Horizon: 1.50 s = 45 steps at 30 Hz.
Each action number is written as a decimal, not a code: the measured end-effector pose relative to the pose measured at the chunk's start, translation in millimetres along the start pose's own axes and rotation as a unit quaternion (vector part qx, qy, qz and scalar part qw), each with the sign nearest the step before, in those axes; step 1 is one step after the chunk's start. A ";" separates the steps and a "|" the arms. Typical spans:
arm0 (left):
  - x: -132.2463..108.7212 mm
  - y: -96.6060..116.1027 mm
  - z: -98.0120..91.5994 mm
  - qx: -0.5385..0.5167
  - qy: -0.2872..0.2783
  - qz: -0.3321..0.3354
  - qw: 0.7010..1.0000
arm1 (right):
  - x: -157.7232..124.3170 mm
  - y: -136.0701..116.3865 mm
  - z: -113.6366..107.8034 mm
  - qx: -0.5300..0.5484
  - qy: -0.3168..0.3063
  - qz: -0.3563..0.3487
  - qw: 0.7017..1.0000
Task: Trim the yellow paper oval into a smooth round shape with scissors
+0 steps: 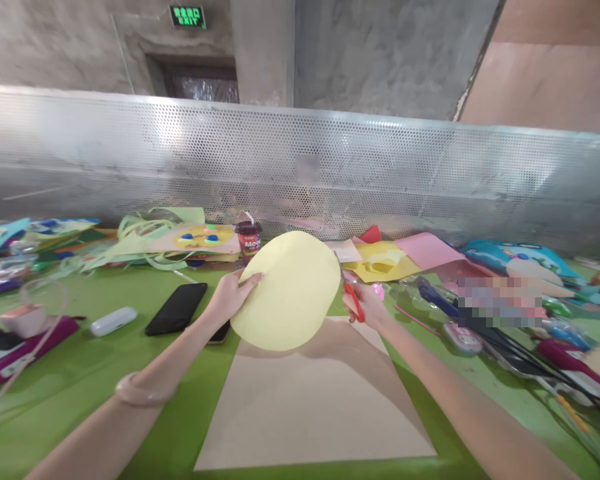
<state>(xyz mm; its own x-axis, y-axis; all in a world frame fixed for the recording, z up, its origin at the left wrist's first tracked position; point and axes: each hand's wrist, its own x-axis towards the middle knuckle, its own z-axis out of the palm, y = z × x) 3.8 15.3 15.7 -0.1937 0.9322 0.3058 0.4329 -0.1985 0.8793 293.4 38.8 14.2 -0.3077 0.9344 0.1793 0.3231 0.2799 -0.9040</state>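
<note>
A pale yellow paper disc, roughly round, is held up over the table by my left hand, which pinches its left edge. My right hand grips a pair of scissors with red-orange handles; the blades point up beside the disc's right edge. Whether they touch the paper I cannot tell. Below both hands a large cream sheet of paper lies flat, partly shaded by the disc.
Green table. At left are a black phone, a white case and a purple power strip. A lidded cup stands behind the disc. Coloured paper and scraps line the back; cables and tools crowd the right. A perforated metal panel rises behind.
</note>
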 end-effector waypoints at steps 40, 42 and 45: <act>2.6 3.9 -12.1 0.047 -0.024 0.010 0.999 | -2.7 -7.0 -1.6 -0.031 -0.027 -0.005 0.999; 2.4 4.3 -12.5 0.051 -0.026 0.011 0.998 | -2.3 -5.4 -2.6 -0.034 -0.031 -0.012 0.999; 2.5 4.9 -13.3 0.043 -0.027 0.010 0.999 | -1.9 -3.9 -3.6 -0.042 -0.027 -0.006 0.999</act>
<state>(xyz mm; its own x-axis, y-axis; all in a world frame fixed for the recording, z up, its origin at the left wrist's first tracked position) -6.3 12.6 25.6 -0.1378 0.9433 0.3019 0.5115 -0.1932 0.8373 296.0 36.7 18.8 -0.3600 0.9179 0.1671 0.3913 0.3112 -0.8660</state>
